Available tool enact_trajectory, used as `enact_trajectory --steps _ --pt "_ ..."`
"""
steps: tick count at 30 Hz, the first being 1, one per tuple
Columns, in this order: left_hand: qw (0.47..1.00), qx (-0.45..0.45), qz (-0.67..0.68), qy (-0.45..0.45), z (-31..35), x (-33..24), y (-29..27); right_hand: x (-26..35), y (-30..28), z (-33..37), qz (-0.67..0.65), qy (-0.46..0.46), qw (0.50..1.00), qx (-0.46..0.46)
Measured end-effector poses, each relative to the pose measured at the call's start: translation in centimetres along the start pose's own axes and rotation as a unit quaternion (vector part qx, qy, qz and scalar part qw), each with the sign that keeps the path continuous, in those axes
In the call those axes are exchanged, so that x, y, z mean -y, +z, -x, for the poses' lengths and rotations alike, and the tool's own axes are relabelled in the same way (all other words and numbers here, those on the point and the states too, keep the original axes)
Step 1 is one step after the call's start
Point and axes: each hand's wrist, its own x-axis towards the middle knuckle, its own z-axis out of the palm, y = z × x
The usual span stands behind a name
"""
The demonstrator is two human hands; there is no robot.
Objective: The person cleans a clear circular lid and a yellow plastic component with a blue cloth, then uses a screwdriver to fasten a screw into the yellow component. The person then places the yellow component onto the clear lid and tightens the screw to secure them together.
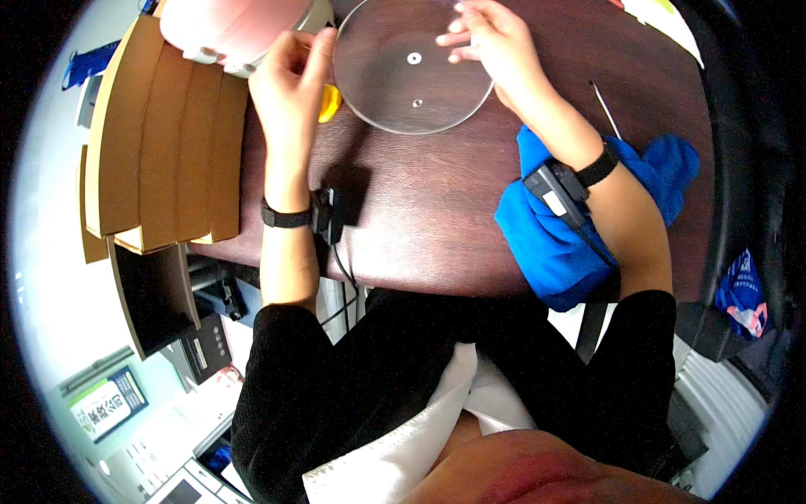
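A clear round disc [382, 99] with small metal fittings near its middle lies over the dark wooden table, its far edge cut off by the frame. Beside its left rim is my left hand [290, 80], fingers curled and thumb pressed in. A tiny dark spot shows at its fingertips, too small to name. My right hand [502, 55] hovers over the disc's far right side. Its thumb and forefinger meet in a pinch at the top edge, while the other fingers stretch apart; whatever the pinch holds cannot be made out. A yellow object [329, 103] sits by my left wrist.
A pink and white rounded appliance [239, 25] stands at the far left, next to stacked brown cardboard [164, 143]. Under my right forearm lies a blue cloth [537, 244], with a thin metal rod [606, 111] beyond it. Cables hang from my left wrist's strapped device [327, 214].
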Motion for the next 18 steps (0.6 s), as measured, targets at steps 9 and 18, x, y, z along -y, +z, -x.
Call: enact_trajectory --steps 9,18 --pt "0.938 0.263 -0.101 -0.204 -0.8 4.8 -3.4 0.0 -1.4 -0.1 -0.009 0.025 0.998 -0.064" --pt "0.946 0.208 0.127 -0.215 -0.5 5.4 -2.9 0.5 -1.3 0.1 -0.044 0.017 0.995 -0.084"
